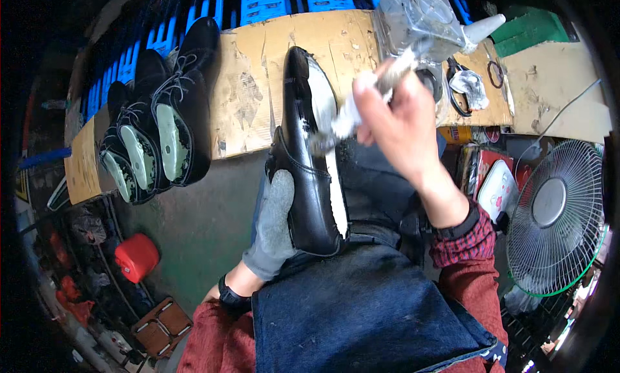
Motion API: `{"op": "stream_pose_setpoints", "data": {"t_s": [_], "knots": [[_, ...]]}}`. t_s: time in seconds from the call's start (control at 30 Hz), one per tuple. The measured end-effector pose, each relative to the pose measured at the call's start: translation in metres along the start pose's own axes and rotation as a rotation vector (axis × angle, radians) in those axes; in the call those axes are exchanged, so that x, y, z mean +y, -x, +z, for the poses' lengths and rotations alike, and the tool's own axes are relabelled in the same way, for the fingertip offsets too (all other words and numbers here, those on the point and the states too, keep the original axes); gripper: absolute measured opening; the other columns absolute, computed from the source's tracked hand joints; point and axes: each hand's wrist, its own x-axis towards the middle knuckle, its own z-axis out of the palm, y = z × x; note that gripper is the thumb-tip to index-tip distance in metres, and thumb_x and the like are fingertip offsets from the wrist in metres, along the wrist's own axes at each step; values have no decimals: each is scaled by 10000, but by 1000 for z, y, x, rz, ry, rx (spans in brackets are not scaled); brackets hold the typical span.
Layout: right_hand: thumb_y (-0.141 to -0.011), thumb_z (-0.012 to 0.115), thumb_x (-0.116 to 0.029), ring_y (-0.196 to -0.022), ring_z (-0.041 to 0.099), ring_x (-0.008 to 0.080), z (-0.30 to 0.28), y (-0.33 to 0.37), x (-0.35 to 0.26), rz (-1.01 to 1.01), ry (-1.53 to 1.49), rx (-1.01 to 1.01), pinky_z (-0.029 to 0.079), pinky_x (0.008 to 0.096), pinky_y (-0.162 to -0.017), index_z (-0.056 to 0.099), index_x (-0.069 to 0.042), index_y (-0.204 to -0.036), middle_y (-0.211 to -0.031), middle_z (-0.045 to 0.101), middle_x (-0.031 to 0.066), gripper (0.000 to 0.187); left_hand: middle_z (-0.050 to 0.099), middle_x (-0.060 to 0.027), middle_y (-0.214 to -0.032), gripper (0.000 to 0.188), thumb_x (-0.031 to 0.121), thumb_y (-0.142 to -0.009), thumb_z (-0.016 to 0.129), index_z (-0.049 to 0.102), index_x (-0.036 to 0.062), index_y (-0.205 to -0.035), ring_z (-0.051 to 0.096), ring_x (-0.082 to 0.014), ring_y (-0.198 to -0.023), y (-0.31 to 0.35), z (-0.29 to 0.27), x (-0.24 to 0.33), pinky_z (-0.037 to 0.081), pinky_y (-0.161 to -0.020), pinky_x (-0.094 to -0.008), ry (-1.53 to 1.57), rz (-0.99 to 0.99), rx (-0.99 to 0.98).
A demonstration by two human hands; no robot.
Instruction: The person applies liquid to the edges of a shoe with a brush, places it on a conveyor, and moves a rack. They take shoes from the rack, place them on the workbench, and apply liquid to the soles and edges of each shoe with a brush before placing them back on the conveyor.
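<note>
A black leather shoe (309, 208) lies on its side over my lap, its toe end toward the bench and its white-coated underside edge facing right. Wrapped round its left side near the heel is my left hand (274, 208), in a grey glove. My right hand (400, 114), bare, is closed on a brush (326, 139) whose handle is caked white. The brush's tip is at the edge of the shoe, blurred by motion, so whether it touches cannot be told. A small white smear (303, 124) shows on the black leather.
Several black lace-up shoes (184, 114) rest along the bench's left end, soles outward. Cardboard (248, 82) covers the bench. A clear plastic container (420, 18) with a spout stands at its back right. A fan (549, 205) stands at right, a red jug (137, 257) on the floor at left.
</note>
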Motion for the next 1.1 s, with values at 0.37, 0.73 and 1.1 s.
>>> {"op": "stream_pose_setpoints", "data": {"t_s": [0.37, 0.73, 1.1], "knots": [[-861, 618, -73, -553, 538, 49, -7, 59, -11, -214, 56, -101, 415, 214, -473, 520, -33, -826, -650, 539, -8, 111, 549, -93, -1206, 620, 535, -965, 330, 372, 65, -1368, 570, -179, -1030, -5, 22, 1, 471, -901, -315, 181, 45, -126], [-741, 735, -233, -647, 618, 200, -15, 25, -64, -847, 291, -627, 450, 297, -534, 559, -22, -819, -750, 589, 108, 286, 270, -54, -1490, 650, 425, -925, 442, 214, 158, -1472, 206, -246, -1378, 2, -87, 4, 218, -1127, -400, -2269, 810, 24], [-754, 721, -245, -639, 616, 207, -71, 13, -7, -872, 205, -516, 453, 303, -540, 564, -17, -818, -737, 595, 109, 284, 290, -93, -1489, 639, 406, -876, 505, 324, 128, -1422, 248, -262, -1378, -8, -60, 18, 170, -1124, -458, -2272, 897, 223]]}}
